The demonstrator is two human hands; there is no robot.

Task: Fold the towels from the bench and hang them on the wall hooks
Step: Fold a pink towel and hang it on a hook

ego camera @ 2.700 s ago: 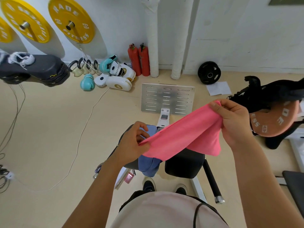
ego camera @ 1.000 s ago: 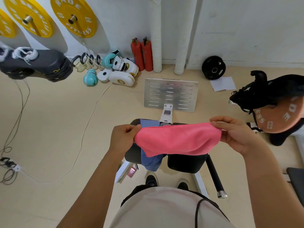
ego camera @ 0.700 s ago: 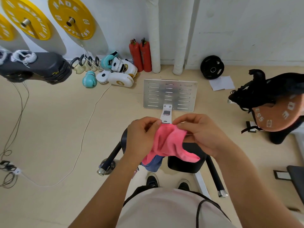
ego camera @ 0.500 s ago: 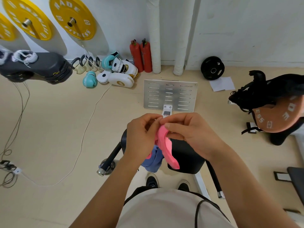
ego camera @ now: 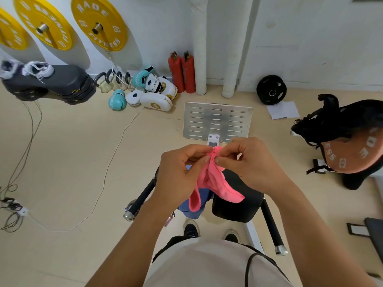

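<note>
Both hands' fingers (ego camera: pixel 222 161) pinch the pink towel (ego camera: pixel 213 181), largely hiding the blue towel (ego camera: pixel 193 206).

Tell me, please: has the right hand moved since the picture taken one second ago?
Yes. The right hand moved leftward, toward the left hand; it now pinches the pink towel below the metal plate.

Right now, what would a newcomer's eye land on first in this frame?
First the pink towel at centre, pinched at its top between the left hand and the right hand, hanging doubled over the black bench. Next the yellow weight plates on the wall at upper left, then the two red fire extinguishers standing at the wall's foot.
</note>
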